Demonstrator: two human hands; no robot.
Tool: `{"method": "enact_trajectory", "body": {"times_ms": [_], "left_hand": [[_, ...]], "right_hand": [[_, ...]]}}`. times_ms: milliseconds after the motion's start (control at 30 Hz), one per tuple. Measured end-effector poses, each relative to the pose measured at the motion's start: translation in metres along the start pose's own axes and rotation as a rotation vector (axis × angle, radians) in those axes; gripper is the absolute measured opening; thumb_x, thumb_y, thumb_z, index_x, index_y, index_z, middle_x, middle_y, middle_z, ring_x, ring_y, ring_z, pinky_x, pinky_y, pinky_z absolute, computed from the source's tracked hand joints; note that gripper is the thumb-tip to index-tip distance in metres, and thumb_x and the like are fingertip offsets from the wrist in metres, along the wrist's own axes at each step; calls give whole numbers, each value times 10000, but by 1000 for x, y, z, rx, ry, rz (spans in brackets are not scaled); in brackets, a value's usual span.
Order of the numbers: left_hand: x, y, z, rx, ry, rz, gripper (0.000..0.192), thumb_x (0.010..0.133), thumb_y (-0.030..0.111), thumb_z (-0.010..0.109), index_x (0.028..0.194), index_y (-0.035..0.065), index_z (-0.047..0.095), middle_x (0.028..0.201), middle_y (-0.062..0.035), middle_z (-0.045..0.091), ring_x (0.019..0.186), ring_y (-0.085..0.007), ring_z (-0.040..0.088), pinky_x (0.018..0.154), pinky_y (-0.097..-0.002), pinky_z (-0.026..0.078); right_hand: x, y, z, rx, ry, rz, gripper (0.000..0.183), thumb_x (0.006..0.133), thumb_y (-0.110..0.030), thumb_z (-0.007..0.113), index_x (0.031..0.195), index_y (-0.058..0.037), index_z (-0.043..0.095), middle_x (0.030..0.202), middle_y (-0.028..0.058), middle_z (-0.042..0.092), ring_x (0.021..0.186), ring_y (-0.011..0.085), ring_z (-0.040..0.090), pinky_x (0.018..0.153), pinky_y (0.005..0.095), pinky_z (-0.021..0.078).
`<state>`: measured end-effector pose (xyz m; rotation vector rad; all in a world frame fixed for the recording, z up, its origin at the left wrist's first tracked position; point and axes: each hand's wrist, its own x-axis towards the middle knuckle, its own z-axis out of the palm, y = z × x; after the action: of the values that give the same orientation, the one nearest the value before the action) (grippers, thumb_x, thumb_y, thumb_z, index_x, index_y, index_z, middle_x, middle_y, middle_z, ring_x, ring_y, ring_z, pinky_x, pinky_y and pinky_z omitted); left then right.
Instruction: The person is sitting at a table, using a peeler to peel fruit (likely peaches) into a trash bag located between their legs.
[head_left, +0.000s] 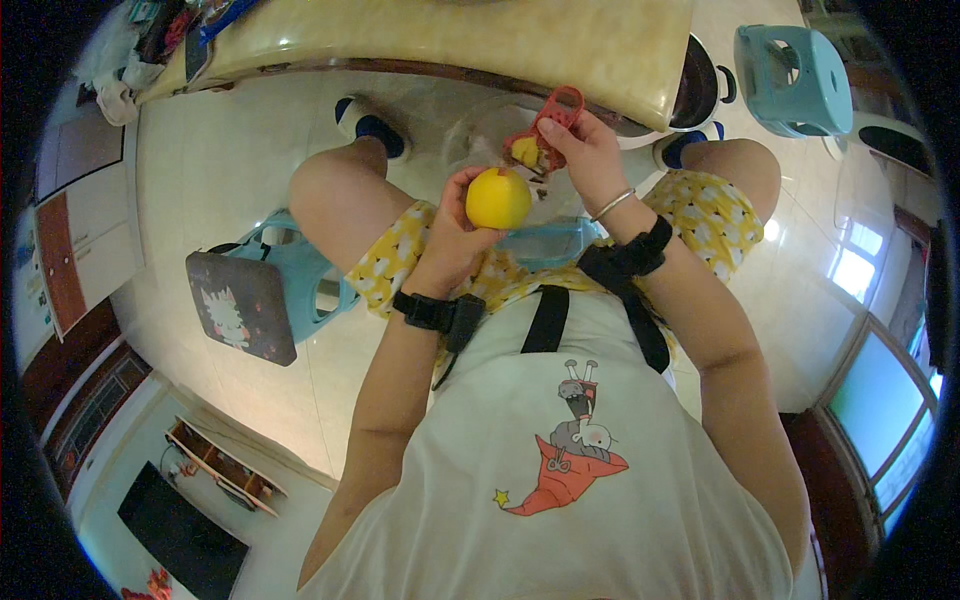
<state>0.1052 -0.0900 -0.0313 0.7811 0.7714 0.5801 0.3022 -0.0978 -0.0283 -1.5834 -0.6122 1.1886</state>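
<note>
My left hand (454, 236) holds a round yellow fruit (499, 199) with a small reddish-brown spot at its top. To the right of the fruit and slightly higher in the picture, my right hand (596, 154) pinches a red plastic hand tool (564, 107) with a looped end. A yellow piece (526, 152) sits at the tool's lower end, apart from the fruit. Small dark bits lie just below it. Behind both hands is a clear plastic bag (480, 139), low between my legs; its contents cannot be made out.
A glossy yellow table (450, 34) spans the far side. Beside its right end is a dark pot (697, 86), and beyond it a blue plastic stool (795, 82). At left stands another blue stool (304, 277) with a grey cushion (240, 307). My knees flank the work.
</note>
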Motion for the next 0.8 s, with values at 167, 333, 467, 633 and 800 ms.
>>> {"method": "enact_trajectory", "body": {"times_ms": [167,333,467,633,800], "left_hand": [[2,7,13,48,-13,26,692,614,-77,661,1213,80,350,1190,-61,454,1107,-185,471,955,-322,392],[-2,3,6,105,-65,1,685,621,-74,665,1211,85,354,1208,-66,450,1108,-180,474,962,-328,389],[-7,13,12,105,-121,-19,679,628,-66,669,1211,83,355,1209,-77,453,1116,-182,471,965,-326,384],[-6,12,11,118,-84,-13,676,626,-70,668,1206,79,354,1204,-81,460,1118,-184,473,967,-326,380],[-3,8,10,74,-95,4,666,625,-70,668,1196,67,354,1205,-81,463,1116,-186,479,968,-328,380]], "right_hand": [[-9,-16,15,350,-257,289,173,856,-191,595,936,-37,602,810,22,624,700,106,570,655,240,462],[4,-1,8,440,-368,424,205,868,-190,570,964,-10,588,889,73,642,785,144,599,732,265,481],[17,31,-9,416,-220,524,229,883,-197,539,989,3,572,964,118,644,814,163,615,763,269,480],[5,16,-7,527,-286,455,212,879,-193,549,968,-3,577,900,89,641,764,153,609,730,261,479],[-9,-19,14,272,-395,287,195,862,-197,578,938,-17,586,862,65,637,776,138,606,723,259,476]]}}
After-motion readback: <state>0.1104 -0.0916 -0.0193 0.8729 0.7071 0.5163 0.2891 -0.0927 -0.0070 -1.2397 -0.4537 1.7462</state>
